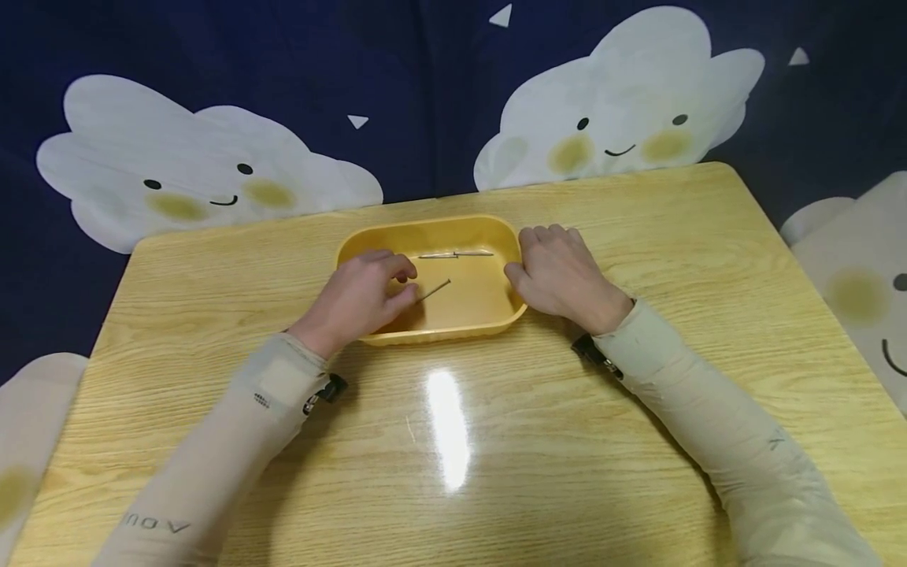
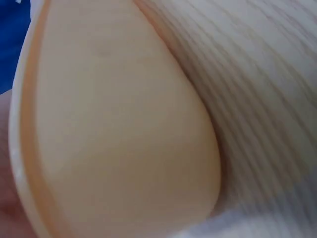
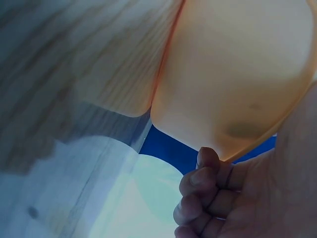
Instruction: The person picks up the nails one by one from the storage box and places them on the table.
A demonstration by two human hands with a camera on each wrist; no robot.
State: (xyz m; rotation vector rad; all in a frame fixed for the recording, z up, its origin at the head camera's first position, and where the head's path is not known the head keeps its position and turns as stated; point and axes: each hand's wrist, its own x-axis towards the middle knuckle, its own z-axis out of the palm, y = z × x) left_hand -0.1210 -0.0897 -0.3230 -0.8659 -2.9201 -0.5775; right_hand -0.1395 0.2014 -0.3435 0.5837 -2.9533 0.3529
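Observation:
A shallow yellow plastic tray [image 1: 468,329] lies on the table. My left hand [image 1: 357,295] reaches over the tray's left end, its thumb and index finger bent and apart. A nail [image 1: 435,290] slants across the tray floor, with its lower end right at the left thumb tip. Two more nails [image 1: 473,253] lie nearly in line along the back of the tray. With its thumb over the rim, my right hand [image 1: 560,272] holds the tray's right end. In the right wrist view its curled fingers [image 3: 200,181] show beside the tray's outer wall.
The wooden table [image 1: 567,457] extends around the tray, with a bright reflection in front. Behind the table hangs a dark blue cloth with smiling clouds [image 1: 220,165]. The tray's outer wall [image 2: 124,114] fills most of the left wrist view.

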